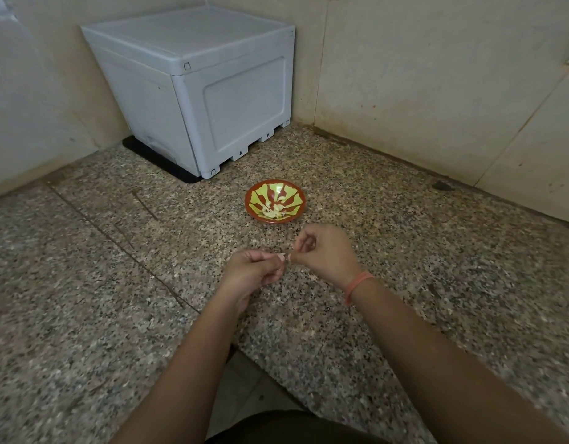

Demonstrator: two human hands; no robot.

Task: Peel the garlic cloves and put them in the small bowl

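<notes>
Both hands are raised off the speckled granite tabletop (116, 257) and meet over one garlic clove (283, 258), which is pinched between them. The left hand (254, 272) has its fingers (264, 255) curled in, with thumb and forefinger closed on the clove's near end. The right hand (323, 251) is bunched, its fingertips nipping the other end, apparently at a flap of skin (the clove is small and half hidden, so I cannot tell how much skin is left).

Straight beyond the fingers, near but apart from them, stands the small bowl (248, 200), red with a yellow-green pattern. Several pale peeled cloves (273, 212) lie in its bottom, so the work seems well under way. Farther beyond and to the left of the fingers, a grey plastic box (212, 91) sits in the corner on a black mat (148, 158). A pink wristband (356, 285) circles the right wrist.

To peel well, the left hand should hold the clove firmly without crushing it, while the right draws the skin along the clove's length rather than across it. Turning the clove a little between pulls would help. Drop the loose skin to one side of the fingers, away from the bowl, so only bare garlic goes in. From here the bowl is only a short reach forward
</notes>
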